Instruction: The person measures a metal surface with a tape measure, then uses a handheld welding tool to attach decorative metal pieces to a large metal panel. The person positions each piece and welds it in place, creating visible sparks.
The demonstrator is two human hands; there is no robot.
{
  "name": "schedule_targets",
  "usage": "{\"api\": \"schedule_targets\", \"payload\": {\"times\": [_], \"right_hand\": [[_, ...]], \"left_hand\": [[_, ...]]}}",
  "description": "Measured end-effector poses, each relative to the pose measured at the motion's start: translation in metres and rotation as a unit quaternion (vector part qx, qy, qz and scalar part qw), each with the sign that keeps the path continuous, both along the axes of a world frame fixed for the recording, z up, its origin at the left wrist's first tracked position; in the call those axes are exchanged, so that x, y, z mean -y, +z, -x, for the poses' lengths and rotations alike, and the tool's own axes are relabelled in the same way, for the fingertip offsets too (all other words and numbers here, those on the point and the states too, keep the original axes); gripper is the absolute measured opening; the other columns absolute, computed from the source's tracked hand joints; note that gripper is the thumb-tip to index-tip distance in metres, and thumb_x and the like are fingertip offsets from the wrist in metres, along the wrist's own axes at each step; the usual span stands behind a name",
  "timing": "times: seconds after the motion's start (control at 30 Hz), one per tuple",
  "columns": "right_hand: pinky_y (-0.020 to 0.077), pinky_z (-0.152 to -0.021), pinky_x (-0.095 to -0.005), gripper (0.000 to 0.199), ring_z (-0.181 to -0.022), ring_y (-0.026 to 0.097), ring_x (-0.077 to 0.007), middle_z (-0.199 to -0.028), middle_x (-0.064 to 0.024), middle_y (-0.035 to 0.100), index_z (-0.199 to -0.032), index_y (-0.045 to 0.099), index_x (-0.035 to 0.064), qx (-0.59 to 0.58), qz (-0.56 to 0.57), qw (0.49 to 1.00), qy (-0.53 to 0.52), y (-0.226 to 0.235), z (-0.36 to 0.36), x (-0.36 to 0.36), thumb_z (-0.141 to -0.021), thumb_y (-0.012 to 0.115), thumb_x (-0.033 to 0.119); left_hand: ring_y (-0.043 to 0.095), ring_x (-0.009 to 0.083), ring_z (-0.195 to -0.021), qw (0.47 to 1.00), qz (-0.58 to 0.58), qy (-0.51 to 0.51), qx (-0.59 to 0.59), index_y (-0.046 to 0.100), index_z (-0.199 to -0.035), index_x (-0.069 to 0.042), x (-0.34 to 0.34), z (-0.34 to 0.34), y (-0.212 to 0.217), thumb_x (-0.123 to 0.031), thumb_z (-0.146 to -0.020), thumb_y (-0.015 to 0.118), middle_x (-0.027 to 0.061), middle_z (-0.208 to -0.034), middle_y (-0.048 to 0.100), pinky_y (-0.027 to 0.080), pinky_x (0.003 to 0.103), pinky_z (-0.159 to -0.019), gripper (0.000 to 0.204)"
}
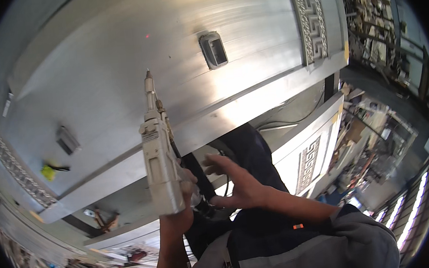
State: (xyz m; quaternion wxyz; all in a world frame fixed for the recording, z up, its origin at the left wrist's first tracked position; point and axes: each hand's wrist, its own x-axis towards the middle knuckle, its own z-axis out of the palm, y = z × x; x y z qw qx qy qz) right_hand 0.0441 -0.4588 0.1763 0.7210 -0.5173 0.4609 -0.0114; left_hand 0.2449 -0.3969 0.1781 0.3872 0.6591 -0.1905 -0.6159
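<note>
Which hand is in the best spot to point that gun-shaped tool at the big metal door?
The left hand: it grips the tool, nozzle aimed at the metal door. The right hand is open beside the cable.

A grey garment with dark navy panels (305, 243) is worn, seen at lower right; a small orange tag (298, 226) is stitched on it. Forearms are bare.
</note>
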Motion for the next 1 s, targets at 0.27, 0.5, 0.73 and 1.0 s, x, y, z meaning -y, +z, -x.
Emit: {"api": "schedule_targets", "payload": {"times": [0.27,0.5,0.73,1.0], "right_hand": [[0.0438,-0.113,-0.0406,0.097,-0.135,0.051,-0.0326,-0.145,-0.0185,0.049,-0.159,0.029,0.0062,0.134,0.122,0.976,-0.122,0.018,-0.092,0.017,-0.078,0.082,0.005],[0.0560,-0.072,-0.0309,0.061,-0.087,0.068,-0.0167,-0.123,-0.0128,0.063,-0.143,0.046,0.0003,0.184,-0.005,0.845,-0.502,0.041,-0.110,-0.002,-0.099,0.070,0.036],[0.0538,-0.057,-0.0323,0.079,-0.071,0.059,-0.0169,-0.111,-0.0165,0.061,-0.144,0.041,0.0053,0.164,-0.064,0.663,-0.727,0.016,-0.096,-0.027,-0.100,0.046,0.071],[0.0555,-0.057,-0.0327,0.073,-0.069,0.063,-0.0178,-0.110,-0.0157,0.063,-0.143,0.043,0.0012,0.272,-0.104,0.547,-0.785,-0.056,-0.117,-0.047,-0.103,0.050,0.062]], "left_hand": [[0.057,0.0420,-0.129,0.946,0.069,-0.316,0.003,0.039,-0.146,0.008,0.066,-0.080,0.051,-0.006,-0.094,0.058,0.0293,-0.133,0.057,0.044,0.043,-0.109,0.056],[0.064,0.0308,-0.120,0.975,0.104,-0.163,-0.113,0.048,-0.147,0.007,0.110,-0.137,0.013,-0.046,-0.102,0.061,0.0238,-0.143,0.057,0.051,0.043,-0.098,0.071],[0.031,0.0508,-0.146,0.657,0.313,-0.471,0.499,0.033,-0.155,0.004,0.145,-0.117,-0.172,-0.046,-0.102,0.059,0.0320,-0.158,0.031,0.031,0.060,-0.117,0.077],[0.021,0.0543,-0.150,0.540,0.348,-0.491,0.588,0.025,-0.158,0.004,0.144,-0.116,-0.221,-0.057,-0.098,0.049,0.0331,-0.161,0.021,0.021,0.066,-0.120,0.088]]}}
